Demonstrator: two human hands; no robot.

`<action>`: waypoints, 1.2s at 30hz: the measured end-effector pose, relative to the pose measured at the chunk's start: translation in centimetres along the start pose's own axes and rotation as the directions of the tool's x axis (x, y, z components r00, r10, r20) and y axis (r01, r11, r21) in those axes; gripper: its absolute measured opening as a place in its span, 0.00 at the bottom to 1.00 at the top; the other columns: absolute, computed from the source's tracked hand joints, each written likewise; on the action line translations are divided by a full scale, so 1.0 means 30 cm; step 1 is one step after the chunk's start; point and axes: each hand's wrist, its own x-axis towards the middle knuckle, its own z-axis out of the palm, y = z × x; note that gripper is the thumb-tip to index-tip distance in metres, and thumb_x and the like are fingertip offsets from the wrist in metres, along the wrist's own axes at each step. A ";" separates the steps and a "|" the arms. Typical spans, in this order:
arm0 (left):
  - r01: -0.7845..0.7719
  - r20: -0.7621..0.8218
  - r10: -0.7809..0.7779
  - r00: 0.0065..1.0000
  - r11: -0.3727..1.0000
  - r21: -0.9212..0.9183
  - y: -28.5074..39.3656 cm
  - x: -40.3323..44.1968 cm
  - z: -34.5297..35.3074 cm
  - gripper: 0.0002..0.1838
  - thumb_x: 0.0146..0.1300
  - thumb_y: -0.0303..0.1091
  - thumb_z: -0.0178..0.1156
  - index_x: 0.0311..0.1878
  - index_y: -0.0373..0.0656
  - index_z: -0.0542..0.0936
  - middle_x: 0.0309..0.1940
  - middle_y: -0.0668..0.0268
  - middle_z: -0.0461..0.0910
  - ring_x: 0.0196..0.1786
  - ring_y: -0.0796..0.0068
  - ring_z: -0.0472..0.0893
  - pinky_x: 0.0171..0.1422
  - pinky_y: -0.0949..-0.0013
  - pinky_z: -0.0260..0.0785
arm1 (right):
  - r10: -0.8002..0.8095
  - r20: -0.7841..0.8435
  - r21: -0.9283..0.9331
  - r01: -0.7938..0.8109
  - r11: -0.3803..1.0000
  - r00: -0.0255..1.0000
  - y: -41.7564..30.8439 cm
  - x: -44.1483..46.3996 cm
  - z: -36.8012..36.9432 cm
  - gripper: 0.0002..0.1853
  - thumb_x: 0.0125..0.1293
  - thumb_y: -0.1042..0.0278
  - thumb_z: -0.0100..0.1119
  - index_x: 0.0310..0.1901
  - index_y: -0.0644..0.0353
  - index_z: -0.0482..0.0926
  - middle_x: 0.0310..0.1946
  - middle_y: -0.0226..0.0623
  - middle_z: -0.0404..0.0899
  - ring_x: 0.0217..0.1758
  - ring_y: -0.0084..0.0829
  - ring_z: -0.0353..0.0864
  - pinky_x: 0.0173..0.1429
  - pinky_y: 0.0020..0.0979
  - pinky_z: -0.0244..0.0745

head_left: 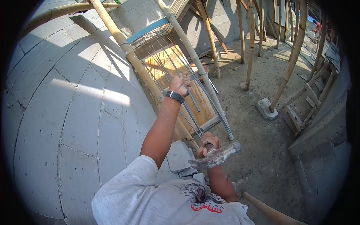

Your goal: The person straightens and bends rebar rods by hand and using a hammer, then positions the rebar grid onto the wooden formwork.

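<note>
My left hand (180,83), with a dark band at the wrist, is closed around a thin steel rod (193,99) whose lower end sticks out below the fist. Closer to my body, my right hand (210,141) grips a worn claw hammer (216,157) near its head, which is coated in pale dust. More long steel rods (216,107) slant past both hands, between two bamboo poles. Whether my right fingers also touch a rod is hidden. Behind the rods lies a plywood sheet (204,108).
A grey block wall (82,112) rises close on my left. Bamboo poles (249,48) stand across the rough floor (255,123), one on a concrete block (267,108). A blue board (147,30) spans the poles ahead. Pale blocks (179,155) sit below my arms; a wooden frame (305,105) leans right.
</note>
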 end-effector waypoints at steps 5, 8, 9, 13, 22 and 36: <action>-0.012 -0.026 0.013 1.000 1.000 0.029 0.012 0.020 -0.019 0.07 0.73 0.29 0.42 0.43 0.37 0.69 0.16 0.77 0.57 0.16 0.85 0.57 0.17 0.79 0.47 | 0.220 0.083 -0.242 -0.194 0.951 0.972 0.063 0.061 -0.028 0.20 0.71 0.50 0.55 0.29 0.58 0.69 0.15 0.33 0.67 0.16 0.28 0.66 0.22 0.30 0.61; -0.039 -0.037 0.039 0.999 0.999 0.002 0.002 0.020 -0.026 0.06 0.72 0.27 0.42 0.42 0.36 0.68 0.15 0.77 0.58 0.15 0.84 0.56 0.16 0.79 0.48 | 0.009 0.070 -0.025 -0.007 1.000 0.998 0.054 -0.021 -0.044 0.22 0.70 0.47 0.56 0.27 0.58 0.68 0.14 0.33 0.65 0.16 0.28 0.65 0.21 0.30 0.60; -0.056 -0.059 0.058 0.997 0.998 0.025 -0.004 0.020 -0.039 0.06 0.72 0.28 0.42 0.42 0.36 0.68 0.15 0.76 0.58 0.15 0.84 0.56 0.16 0.79 0.48 | 0.001 0.041 -0.085 0.002 0.996 0.999 0.059 -0.008 -0.029 0.24 0.68 0.45 0.57 0.26 0.58 0.69 0.15 0.34 0.68 0.17 0.30 0.68 0.22 0.29 0.62; -0.047 0.029 0.048 0.998 0.999 -0.023 0.022 0.075 -0.037 0.08 0.72 0.30 0.43 0.41 0.35 0.69 0.16 0.74 0.62 0.15 0.83 0.57 0.16 0.79 0.49 | 0.210 0.135 -0.350 -0.152 0.924 0.968 0.076 0.020 -0.042 0.22 0.69 0.46 0.56 0.31 0.60 0.74 0.19 0.37 0.76 0.22 0.39 0.79 0.25 0.35 0.69; -0.173 -0.122 0.178 0.976 0.983 0.057 -0.051 0.063 -0.119 0.14 0.78 0.40 0.40 0.36 0.44 0.67 0.20 0.72 0.65 0.16 0.81 0.60 0.20 0.76 0.56 | 0.473 0.163 -0.567 -0.310 0.763 0.866 0.127 -0.052 -0.119 0.24 0.70 0.44 0.54 0.35 0.61 0.76 0.19 0.40 0.77 0.22 0.39 0.80 0.29 0.37 0.71; 0.025 0.279 0.863 0.420 -0.319 0.948 -0.366 -0.102 -0.644 0.29 0.65 0.50 0.58 0.61 0.36 0.74 0.55 0.46 0.75 0.61 0.47 0.73 0.69 0.50 0.61 | 0.868 -0.185 -0.662 -0.711 0.237 0.462 -0.109 -0.161 -0.385 0.17 0.66 0.55 0.63 0.35 0.64 0.79 0.20 0.30 0.73 0.26 0.21 0.67 0.34 0.28 0.67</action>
